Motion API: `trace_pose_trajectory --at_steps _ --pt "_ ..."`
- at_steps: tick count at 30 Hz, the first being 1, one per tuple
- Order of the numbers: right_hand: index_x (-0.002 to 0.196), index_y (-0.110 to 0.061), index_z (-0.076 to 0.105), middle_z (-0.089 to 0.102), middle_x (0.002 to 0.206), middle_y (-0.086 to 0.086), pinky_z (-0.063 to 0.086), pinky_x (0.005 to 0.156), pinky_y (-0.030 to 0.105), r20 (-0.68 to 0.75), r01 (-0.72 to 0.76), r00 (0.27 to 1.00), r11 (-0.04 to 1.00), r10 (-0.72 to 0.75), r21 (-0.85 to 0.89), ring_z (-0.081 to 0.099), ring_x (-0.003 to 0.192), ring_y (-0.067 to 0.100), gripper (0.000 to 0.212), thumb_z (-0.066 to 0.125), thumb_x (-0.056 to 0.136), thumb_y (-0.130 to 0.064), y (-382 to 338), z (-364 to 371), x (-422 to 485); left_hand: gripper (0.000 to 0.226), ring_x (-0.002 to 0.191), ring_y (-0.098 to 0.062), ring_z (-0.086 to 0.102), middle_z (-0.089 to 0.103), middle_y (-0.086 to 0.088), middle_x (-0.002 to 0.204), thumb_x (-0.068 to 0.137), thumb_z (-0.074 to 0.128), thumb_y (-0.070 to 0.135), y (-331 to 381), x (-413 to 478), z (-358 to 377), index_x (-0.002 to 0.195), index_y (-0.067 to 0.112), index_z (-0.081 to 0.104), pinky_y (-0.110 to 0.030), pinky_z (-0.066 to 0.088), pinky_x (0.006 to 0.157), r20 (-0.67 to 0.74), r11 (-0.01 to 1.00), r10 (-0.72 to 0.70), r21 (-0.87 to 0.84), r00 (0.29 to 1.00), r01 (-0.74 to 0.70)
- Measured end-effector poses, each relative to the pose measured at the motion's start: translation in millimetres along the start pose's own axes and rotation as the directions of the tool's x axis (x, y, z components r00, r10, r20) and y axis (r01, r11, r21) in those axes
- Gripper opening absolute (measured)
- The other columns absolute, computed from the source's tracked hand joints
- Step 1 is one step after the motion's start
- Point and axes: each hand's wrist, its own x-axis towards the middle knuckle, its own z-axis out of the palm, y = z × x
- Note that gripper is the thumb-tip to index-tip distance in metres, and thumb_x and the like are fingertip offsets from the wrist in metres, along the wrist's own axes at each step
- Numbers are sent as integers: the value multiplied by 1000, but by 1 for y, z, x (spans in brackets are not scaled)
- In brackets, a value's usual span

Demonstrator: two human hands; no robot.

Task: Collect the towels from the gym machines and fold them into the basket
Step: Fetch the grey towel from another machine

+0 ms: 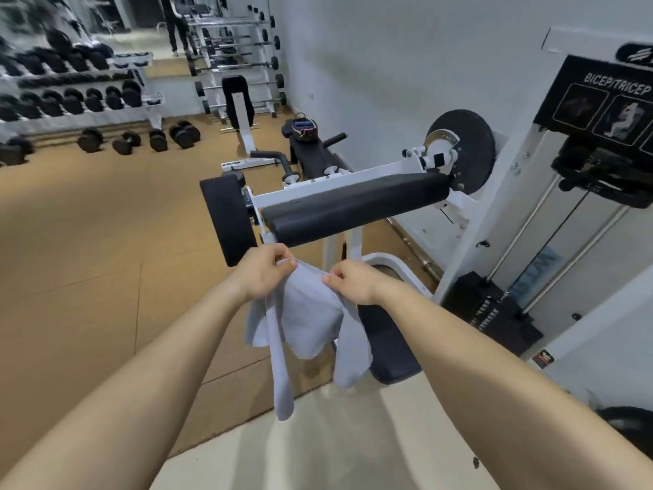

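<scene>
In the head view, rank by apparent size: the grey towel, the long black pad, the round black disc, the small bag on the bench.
1-2. long black pad and grey towel: alike, towel nearer the camera, so unranked.
3. round black disc.
4. small bag.

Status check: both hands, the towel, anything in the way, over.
Left hand and right hand each pinch the top edge of the towel. Towel hangs free, unfolded. Black arm pad just beyond, not touching.
</scene>
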Motion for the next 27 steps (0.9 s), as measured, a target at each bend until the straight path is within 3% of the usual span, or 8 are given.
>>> trace_pose_trajectory --at_steps 6,10,13,16,19,21,24,27 --pt "69 -17 54 56 69 2 41 63 34 82 42 996 995 -35 -85 55 67 20 56 40 97 -64 -97 83 53 13 93 -16 61 67 4 96 95 57 35 -124 -57 -76 89 28 66 -37 50 84 -34 982 -181 -66 983 178" --pt "66 -15 54 59 67 2 41 63 35 179 67 983 987 -40 -146 56 66 21 66 39 92 -73 -180 145 97 10 93 -16 62 68 4 95 94 59 32 -215 -91 -143 86 31 65 -35 51 81 -58 974 -222 -52 973 219" --pt "65 -22 46 52 66 -4 33 58 30 232 87 971 985 -51 -146 49 63 15 57 39 95 -69 -236 181 130 11 91 -16 61 67 5 92 94 59 29 -277 -104 -187 84 31 63 -32 47 76 -84 966 -256 -54 963 252" --pt "74 -24 54 60 74 -4 38 59 29 304 138 949 979 -88 -150 56 69 15 44 49 92 -63 -278 207 167 13 89 -17 61 66 6 87 94 58 31 -331 -102 -221 81 33 61 -31 45 73 -126 953 -304 -63 944 298" --pt "91 -18 60 65 85 0 41 56 28 347 226 930 934 -122 -277 60 78 21 12 61 88 -30 -304 222 215 10 89 -17 61 66 4 88 94 56 34 -376 -82 -244 85 32 61 -33 49 77 -170 940 -340 -52 925 336" --pt "93 -16 60 61 88 0 40 56 28 346 239 931 908 -114 -343 56 80 22 8 56 87 -14 -317 230 255 9 86 -17 61 65 4 87 93 55 36 -403 -60 -256 88 32 62 -34 51 77 -192 931 -365 -47 911 363" --pt "80 -21 49 58 89 1 44 67 33 297 233 948 878 -111 -418 55 83 26 8 50 88 -19 -328 241 329 10 82 -15 60 63 6 83 94 54 35 -444 -17 -275 89 31 62 -31 48 71 -212 922 -381 -21 900 386" --pt "98 -19 51 62 101 5 45 69 36 244 201 964 889 -104 -411 58 89 28 12 45 93 -28 -333 243 413 10 80 -9 58 62 11 82 94 55 33 -486 39 -298 89 31 63 -29 42 66 -235 924 -370 6 899 382"
